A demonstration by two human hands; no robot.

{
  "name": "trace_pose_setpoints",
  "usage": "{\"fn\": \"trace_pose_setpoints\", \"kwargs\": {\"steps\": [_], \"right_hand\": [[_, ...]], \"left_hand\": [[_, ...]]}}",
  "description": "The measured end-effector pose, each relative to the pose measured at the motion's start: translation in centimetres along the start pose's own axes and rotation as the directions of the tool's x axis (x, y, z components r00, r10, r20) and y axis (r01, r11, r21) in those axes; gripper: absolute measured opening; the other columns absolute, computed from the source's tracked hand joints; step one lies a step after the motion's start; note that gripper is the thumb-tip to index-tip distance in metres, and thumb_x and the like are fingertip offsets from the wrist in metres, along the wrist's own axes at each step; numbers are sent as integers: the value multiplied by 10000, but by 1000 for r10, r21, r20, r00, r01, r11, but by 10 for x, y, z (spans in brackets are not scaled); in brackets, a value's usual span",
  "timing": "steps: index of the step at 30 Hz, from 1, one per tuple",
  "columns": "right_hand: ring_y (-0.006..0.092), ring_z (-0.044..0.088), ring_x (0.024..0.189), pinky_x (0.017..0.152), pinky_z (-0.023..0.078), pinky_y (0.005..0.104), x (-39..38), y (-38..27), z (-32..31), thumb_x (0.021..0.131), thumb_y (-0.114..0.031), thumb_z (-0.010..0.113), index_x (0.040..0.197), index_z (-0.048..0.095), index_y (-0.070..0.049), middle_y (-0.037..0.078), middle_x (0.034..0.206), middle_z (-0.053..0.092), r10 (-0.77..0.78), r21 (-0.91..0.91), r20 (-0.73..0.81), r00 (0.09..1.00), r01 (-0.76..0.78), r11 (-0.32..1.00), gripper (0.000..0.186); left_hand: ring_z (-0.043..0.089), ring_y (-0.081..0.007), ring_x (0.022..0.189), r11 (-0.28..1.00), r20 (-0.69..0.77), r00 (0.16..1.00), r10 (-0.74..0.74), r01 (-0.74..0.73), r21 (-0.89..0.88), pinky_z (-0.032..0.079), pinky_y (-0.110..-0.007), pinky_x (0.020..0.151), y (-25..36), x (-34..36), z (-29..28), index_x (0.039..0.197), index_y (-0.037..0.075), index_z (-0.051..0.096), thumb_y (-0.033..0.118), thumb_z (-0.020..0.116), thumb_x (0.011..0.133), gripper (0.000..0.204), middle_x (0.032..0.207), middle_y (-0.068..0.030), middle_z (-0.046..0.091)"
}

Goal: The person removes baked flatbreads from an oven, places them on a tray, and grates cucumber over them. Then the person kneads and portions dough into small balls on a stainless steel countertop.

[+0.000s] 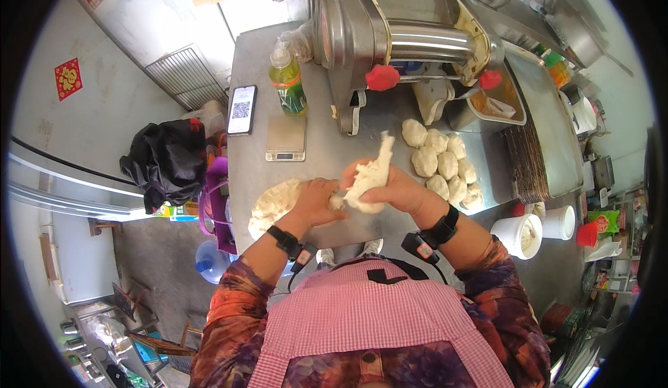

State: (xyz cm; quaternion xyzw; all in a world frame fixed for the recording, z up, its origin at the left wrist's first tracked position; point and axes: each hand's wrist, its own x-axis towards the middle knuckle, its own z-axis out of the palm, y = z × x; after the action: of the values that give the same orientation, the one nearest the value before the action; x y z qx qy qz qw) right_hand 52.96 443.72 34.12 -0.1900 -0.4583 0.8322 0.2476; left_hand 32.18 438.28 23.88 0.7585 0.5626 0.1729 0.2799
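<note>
My right hand (pixel 402 192) is closed around a torn, uneven piece of pale dough (pixel 372 174), with a thin strip of it sticking up. Close beside it, my left hand (pixel 317 201) is curled against the large dough lump (pixel 273 207) at the table's near left. A small bit of dough (pixel 337 201) shows at the left fingertips, between the two hands. To the right of my right hand lie several round dough balls (pixel 445 165), grouped together on the metal table (pixel 323 162).
A dough roller machine (pixel 410 40) stands at the back. Behind the dough lump are a kitchen scale (pixel 286 137), a green bottle (pixel 287 85) and a phone (pixel 242 109). A metal container (pixel 518 113) and stacked trays (pixel 546 137) stand right; white buckets (pixel 511 235) sit below.
</note>
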Motion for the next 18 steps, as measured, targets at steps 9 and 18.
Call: {"fn": "trace_pose_setpoints", "kwargs": {"steps": [9,18], "right_hand": [[316,442,1288,1064,358,377,30,36,-18,797,-305,701,1422,328,-14,215,1395,439,-128,-871,-107,986,-31,490,784],[324,541,1166,979,446,371,17,64,-40,795,-258,696,1352,455,-66,219,1322,494,47,-850,-227,973,-221,479,636]], "left_hand": [[557,-189,1110,43,111,947,-300,130,-991,462,-336,936,15,22,-25,1332,16,459,321,438,1006,447,1205,-104,571],[421,-314,1286,875,-586,783,-208,417,246,332,-379,1062,-102,57,-65,1347,28,450,252,582,910,508,1371,-198,457]]}}
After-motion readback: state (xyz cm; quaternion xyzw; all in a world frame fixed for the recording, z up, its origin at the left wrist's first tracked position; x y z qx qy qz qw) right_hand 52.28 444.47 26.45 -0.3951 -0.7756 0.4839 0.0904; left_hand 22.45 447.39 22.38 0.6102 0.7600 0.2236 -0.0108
